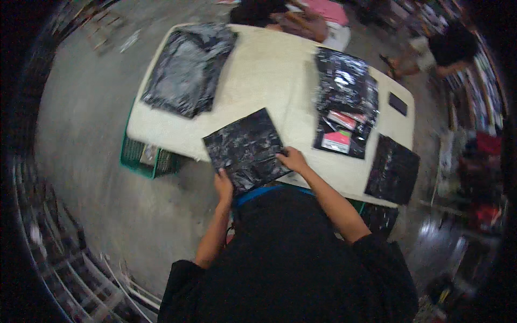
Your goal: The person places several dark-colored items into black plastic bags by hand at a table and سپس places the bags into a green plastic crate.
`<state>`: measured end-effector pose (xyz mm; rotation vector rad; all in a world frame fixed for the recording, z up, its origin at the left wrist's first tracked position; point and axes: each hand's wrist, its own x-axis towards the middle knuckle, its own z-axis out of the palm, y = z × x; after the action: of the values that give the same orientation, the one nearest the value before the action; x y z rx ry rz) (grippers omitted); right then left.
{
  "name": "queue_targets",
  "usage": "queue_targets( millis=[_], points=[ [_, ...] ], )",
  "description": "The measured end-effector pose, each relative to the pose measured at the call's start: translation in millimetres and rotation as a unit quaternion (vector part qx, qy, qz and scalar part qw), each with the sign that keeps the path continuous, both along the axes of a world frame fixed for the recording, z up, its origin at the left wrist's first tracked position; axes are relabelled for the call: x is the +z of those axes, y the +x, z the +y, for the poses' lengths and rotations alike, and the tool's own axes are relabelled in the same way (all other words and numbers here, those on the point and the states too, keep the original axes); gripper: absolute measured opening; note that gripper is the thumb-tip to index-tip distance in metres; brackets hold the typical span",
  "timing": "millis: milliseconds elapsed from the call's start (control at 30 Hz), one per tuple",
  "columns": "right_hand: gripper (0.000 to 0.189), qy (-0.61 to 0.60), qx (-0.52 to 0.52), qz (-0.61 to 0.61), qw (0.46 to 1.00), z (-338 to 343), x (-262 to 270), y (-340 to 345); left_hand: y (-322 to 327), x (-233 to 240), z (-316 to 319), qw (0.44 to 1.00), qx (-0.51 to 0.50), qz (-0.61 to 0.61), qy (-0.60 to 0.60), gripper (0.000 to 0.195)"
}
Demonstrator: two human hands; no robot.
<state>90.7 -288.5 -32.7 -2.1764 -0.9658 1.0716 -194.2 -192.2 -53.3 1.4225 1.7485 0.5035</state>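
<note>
Both my hands hold a flat black plastic package [246, 149] over the near edge of the cream table [270, 76]. My left hand [223, 186] grips its lower left edge, thumb on top. At the right edge, my right hand [294, 159] pinches it, fingers partly hidden. A large crumpled black plastic bag [188, 68] lies at the table's left. On the right lie shiny black plastic packages [343, 84], with red and white packets [342, 120] and a pink and white printed card [337, 141] on them. Another flat black package [392, 169] overhangs the near right corner.
A dark phone-like rectangle [398, 103] lies at the table's right. Green baskets [137, 161] stand below the table's left side. Beyond the far edge a person [303, 24] is partly visible; another person [448, 48] is at the upper right, near packed shelves [480, 76].
</note>
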Motion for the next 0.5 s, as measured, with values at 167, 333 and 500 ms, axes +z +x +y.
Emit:
queue_targets(
  millis=[167, 333, 500],
  points=[
    [0.055, -0.044, -0.119, 0.063, 0.990, -24, 65, 25, 26, 69, 47, 0.958, -0.043, -0.223, -0.175, 0.050],
    [0.067, 0.281, -0.050, -0.158, 0.945, -82, 143, 0, 115, 201, 51, 0.866, -0.110, -0.411, -0.265, 0.023],
    [0.054, 0.289, -0.061, -0.098, 0.950, -83, 182, -23, 183, 247, 32, 0.820, -0.235, -0.425, -0.302, 0.016]
  ],
)
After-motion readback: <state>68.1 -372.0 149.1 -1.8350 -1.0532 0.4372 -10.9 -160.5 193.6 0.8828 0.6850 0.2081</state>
